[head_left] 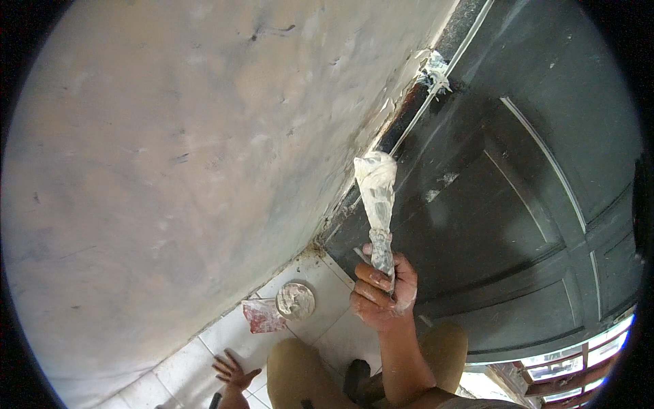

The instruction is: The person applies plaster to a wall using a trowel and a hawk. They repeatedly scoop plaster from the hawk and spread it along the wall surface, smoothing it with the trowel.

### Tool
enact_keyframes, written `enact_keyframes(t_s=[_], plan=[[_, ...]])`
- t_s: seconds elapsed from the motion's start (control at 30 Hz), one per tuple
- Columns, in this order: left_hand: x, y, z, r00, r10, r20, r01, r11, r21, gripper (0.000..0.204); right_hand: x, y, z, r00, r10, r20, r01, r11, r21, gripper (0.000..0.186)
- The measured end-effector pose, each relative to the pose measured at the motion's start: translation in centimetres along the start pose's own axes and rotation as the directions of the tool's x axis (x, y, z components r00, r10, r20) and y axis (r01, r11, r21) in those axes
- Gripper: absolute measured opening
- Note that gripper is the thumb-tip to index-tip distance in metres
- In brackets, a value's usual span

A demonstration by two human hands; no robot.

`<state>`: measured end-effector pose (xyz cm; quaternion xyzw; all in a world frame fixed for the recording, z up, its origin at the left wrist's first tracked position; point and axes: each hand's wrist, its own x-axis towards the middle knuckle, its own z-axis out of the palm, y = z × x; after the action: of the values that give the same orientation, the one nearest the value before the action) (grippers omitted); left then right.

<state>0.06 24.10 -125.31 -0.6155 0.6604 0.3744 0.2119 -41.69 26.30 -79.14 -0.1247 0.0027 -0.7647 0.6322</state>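
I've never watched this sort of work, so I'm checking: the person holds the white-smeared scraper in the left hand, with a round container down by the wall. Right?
Not quite: the head view shows the right hand holding the white-smeared scraper. The round container is indeed down by the wall.

The door (463, 204) looks like painted wood, smooth with a low sheen. Left of the door, the wall (170, 184) is matt plaster, patchy and scuffed. Along the door's edge, the frame (402, 119) has a rough, worn finish and 1 thick, ragged smear of white filler (435, 72). In front of the door, the scraper (379, 204) is caked in soft, creamy filler, its handle (382, 243) streaked and dull. Near the door's bottom corner, the floor tiles (330, 290) are smooth and faintly glossy; there, the round container (312, 306) carries lumpy paste (294, 300), and the red sheet (262, 319) looks thin and smeared.
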Motion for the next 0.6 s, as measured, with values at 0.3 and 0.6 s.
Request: enact_keyframes(t_s=[0.3,0.6], plan=[[-0.6,0.4,-0.7,0.999,-0.019,0.043,0.020,0.999,-0.032,0.165,-1.4,-0.4,2.7,0.972,-0.175,-0.154,0.126,0.950,-0.287,0.044],[-0.1,-0.7,3.9,0.436,0.537,-0.723,0.478,0.542,0.691,0.148,5.4,-2.4,7.3,0.504,-0.799,0.327,0.258,-0.222,-0.940,0.019]])
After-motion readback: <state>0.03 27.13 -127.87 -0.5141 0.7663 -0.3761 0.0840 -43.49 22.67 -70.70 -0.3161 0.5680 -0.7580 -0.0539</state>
